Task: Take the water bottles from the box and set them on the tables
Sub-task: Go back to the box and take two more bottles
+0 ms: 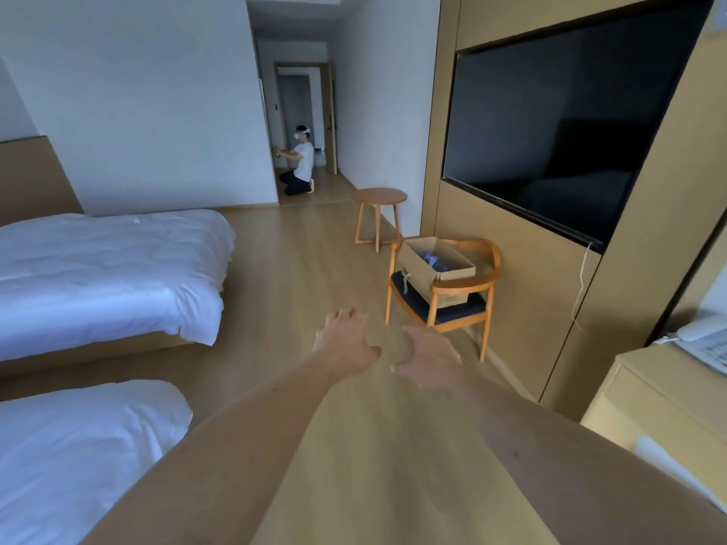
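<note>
While the box [436, 264] sits on the chair [452, 304], bottles apparently inside, left hand [346, 340] and right hand [427, 357] hover short of it, loosely spread and holding nothing, so nothing looks placed yet.

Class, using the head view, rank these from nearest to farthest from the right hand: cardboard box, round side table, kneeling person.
From the right hand:
1. Cardboard box, on the chair ahead, to the right.
2. Round side table, beyond the chair by the wall.
3. Kneeling person, in the far doorway.
</note>
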`<state>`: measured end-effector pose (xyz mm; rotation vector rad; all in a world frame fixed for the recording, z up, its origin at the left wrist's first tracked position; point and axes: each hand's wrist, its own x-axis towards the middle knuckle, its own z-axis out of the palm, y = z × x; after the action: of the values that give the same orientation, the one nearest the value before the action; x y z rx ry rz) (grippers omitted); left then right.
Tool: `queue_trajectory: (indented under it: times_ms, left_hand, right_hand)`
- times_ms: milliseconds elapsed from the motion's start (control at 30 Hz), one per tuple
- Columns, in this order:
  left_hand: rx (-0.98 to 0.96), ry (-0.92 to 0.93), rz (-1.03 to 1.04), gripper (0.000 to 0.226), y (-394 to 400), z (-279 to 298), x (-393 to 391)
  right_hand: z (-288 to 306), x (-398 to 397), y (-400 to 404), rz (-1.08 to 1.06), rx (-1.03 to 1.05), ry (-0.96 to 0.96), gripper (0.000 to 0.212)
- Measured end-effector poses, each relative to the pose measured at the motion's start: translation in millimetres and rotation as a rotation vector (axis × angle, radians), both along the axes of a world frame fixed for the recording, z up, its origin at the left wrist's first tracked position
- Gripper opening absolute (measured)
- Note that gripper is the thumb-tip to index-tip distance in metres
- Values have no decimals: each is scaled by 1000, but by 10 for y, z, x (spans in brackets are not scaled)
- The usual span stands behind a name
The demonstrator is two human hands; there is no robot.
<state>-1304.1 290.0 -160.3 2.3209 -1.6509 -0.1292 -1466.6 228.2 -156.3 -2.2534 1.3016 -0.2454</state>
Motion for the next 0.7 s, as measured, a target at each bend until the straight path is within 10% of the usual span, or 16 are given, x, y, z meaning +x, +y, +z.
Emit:
queue_trajectory:
  times_ms: [700]
  left_hand:
    - [55, 29, -181, 66, -3825, -220, 2495]
  right_hand:
    - [-302, 2387, -3601, -179, 1, 81, 69]
